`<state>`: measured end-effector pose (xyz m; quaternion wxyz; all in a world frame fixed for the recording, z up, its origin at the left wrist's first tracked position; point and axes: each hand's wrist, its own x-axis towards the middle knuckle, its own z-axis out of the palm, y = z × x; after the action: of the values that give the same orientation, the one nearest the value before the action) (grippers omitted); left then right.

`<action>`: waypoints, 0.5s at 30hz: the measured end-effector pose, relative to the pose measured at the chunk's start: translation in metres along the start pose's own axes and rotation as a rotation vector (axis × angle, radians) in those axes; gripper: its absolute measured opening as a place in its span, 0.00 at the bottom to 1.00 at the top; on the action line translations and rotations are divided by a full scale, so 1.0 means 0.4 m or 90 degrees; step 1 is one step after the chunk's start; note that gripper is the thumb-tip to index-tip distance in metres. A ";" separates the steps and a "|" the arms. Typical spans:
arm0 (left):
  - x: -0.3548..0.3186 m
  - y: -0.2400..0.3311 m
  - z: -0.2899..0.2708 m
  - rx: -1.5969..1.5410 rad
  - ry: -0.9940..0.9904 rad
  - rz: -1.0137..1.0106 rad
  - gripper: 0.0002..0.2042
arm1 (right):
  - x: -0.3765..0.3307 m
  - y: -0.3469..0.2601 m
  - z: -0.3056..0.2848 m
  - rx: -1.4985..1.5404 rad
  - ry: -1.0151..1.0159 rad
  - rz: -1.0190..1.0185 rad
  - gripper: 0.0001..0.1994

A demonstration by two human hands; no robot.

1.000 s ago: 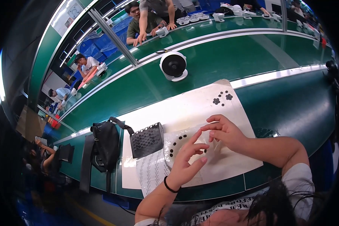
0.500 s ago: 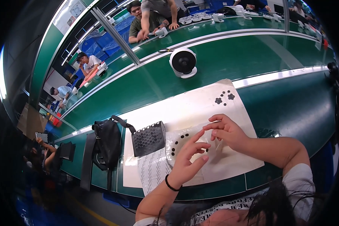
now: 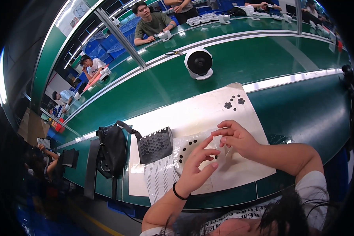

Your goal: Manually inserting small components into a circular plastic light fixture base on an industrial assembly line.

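- Green counter (image 3: 299, 114) runs under the work, and a white board (image 3: 247, 173) lies flat on it beneath both hands.
- Left hand (image 3: 193, 169): released, fingers spread and gently bent, thumb held apart, hovering over the board; a black wristband (image 3: 178, 192) circles the wrist at seven o'clock from it.
- Right hand (image 3: 244, 143): released too, at two o'clock from the left, fingers loosely curved and parted. Fingertips of the two hands meet in view; whether they truly touch, I cannot tell.
- Clear plastic (image 3: 177, 146) lies on the board below the hands, showing mostly at ten o'clock from the left hand, with black dots (image 3: 190, 142) in a curved row; the rest is hidden by fingers.
- Black sheet (image 3: 156, 146) patterned with round shapes sits beside the plastic, farther out at ten o'clock from the left hand.
- Printed paper strip (image 3: 160, 180) slants out from under that sheet, at eight o'clock.
- Black pouch (image 3: 113, 147), well off at nine o'clock, has a strap reaching toward the sheet.
- Black flower-shaped pieces (image 3: 228, 105) and small dots lie on the board at twelve o'clock from the right hand.
- White device (image 3: 199, 65) with a dark round face stands at twelve o'clock from the left hand; a small tool (image 3: 173, 52) rests at ten o'clock from it.
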<state>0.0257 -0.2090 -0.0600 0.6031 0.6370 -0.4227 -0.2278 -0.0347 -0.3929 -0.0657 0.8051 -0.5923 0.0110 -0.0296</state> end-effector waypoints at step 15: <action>-0.001 0.004 -0.002 -0.007 0.005 -0.024 0.11 | -0.001 0.002 0.001 0.022 -0.025 0.008 0.19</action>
<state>0.0257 -0.2081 -0.0584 0.6038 0.6424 -0.4071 -0.2390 -0.0351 -0.3922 -0.0664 0.8153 -0.5789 -0.0014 -0.0130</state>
